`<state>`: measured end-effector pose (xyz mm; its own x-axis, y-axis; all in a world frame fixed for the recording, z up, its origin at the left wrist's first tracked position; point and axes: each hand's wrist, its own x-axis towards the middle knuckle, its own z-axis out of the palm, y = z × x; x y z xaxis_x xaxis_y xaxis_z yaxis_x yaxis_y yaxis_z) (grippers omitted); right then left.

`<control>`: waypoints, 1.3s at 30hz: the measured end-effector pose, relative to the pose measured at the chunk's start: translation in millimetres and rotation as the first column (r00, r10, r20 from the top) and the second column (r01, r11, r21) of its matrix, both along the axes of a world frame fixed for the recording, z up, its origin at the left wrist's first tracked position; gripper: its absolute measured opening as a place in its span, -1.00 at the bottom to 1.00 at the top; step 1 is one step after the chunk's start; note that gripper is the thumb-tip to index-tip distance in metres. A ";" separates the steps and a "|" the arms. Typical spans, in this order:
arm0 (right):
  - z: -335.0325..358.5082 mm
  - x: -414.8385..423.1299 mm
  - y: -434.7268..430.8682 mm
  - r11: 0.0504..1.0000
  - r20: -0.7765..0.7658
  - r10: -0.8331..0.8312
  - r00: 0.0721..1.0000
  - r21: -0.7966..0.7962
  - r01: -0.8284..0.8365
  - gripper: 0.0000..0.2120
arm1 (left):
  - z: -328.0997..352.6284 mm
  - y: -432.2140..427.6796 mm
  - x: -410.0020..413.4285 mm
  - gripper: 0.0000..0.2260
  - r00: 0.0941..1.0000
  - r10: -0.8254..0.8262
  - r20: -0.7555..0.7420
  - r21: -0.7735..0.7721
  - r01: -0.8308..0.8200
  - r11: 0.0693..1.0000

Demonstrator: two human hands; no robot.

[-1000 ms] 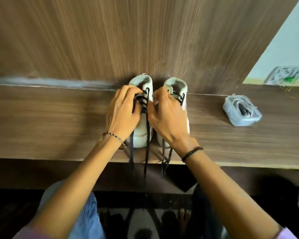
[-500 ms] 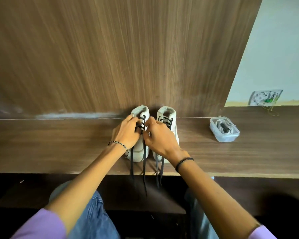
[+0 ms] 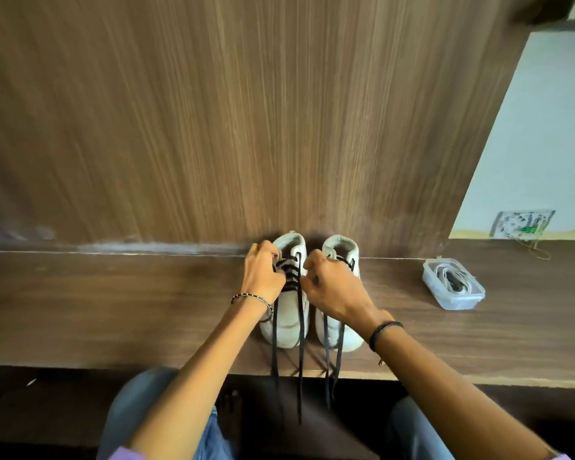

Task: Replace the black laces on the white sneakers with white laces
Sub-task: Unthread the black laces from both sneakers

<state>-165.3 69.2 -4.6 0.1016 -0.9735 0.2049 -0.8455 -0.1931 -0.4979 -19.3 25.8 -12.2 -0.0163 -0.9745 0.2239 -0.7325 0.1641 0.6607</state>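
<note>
- Rising behind the fingers (image 3: 273, 252), a brown wood panel (image 3: 246, 127) fills the upper view.
- Under the fingers runs a brown wooden tabletop (image 3: 113, 310), its near edge below the wrists.
- Two white sneakers (image 3: 291, 327) stand side by side on it, heels against the panel and toes toward the person; the fingers work at the top of the left one.
- The left hand (image 3: 263, 277) has its fingers curled over the left edge of that sneaker's lacing, gripping the black laces (image 3: 300, 360).
- The right hand (image 3: 336, 290) is clenched, fingertips touching the strand by the top eyelet; I cannot tell whether it grips it.
- Loose lace ends trail from below the fingers over both toes and off the tabletop edge.
- Well right of the fingers sits a clear plastic box (image 3: 458, 302) holding coiled white laces (image 3: 443, 275).
- A beaded bracelet (image 3: 251, 298) circles the left wrist and a dark band (image 3: 384, 330) the right.
</note>
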 end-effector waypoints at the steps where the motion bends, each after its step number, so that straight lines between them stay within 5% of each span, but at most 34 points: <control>1: 1.9 2.4 -3.3 1.000 -0.004 -0.013 1.000 0.007 0.013 -0.75 | 0.3 -4.0 0.4 -0.74 1.000 -0.006 0.019 0.016 0.006 1.000; 8: 7.7 11.1 -25.4 0.997 -0.064 -0.075 0.995 0.020 0.077 -0.80 | 12.6 -28.6 -1.0 -0.66 0.961 -0.133 0.242 0.045 0.126 0.991; 14: -7.1 8.3 -47.0 0.990 0.127 -0.142 0.982 0.025 0.140 -0.70 | 17.8 -41.1 1.8 -0.82 0.893 -0.142 0.427 0.031 0.142 0.989; 19: -3.6 4.1 -55.2 0.984 0.300 -0.177 0.937 0.048 0.171 -0.87 | 26.7 -49.3 1.0 -0.80 0.867 -0.158 0.473 0.039 0.158 0.987; 26: 0.0 -6.2 -62.4 0.990 0.310 -0.132 0.941 -0.009 0.141 -0.93 | 26.2 -53.4 21.7 -0.82 0.915 -0.260 0.308 0.141 0.227 0.964; 31: 0.2 -6.7 -62.2 0.990 0.367 -0.115 0.923 -0.032 0.137 -0.93 | 20.1 -58.6 40.7 -0.63 0.947 -0.306 0.098 0.206 0.281 0.937; 34: 3.7 -1.1 -63.9 0.985 0.227 -0.073 0.971 -0.134 0.105 -0.90 | 13.3 -61.6 53.0 -0.67 0.957 -0.289 -0.009 0.208 0.284 0.936; 39: 4.0 6.3 -68.9 0.982 -0.001 -0.002 1.000 -0.189 0.002 -0.84 | 4.5 -60.8 51.1 -0.58 0.952 -0.290 0.101 0.141 0.275 0.951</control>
<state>-159.0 0.2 -0.6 0.1004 -0.9175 0.3847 -0.8467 -0.2819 -0.4513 31.8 -35.0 -7.8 -0.3138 -0.9459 0.0819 -0.7423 0.2982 0.6001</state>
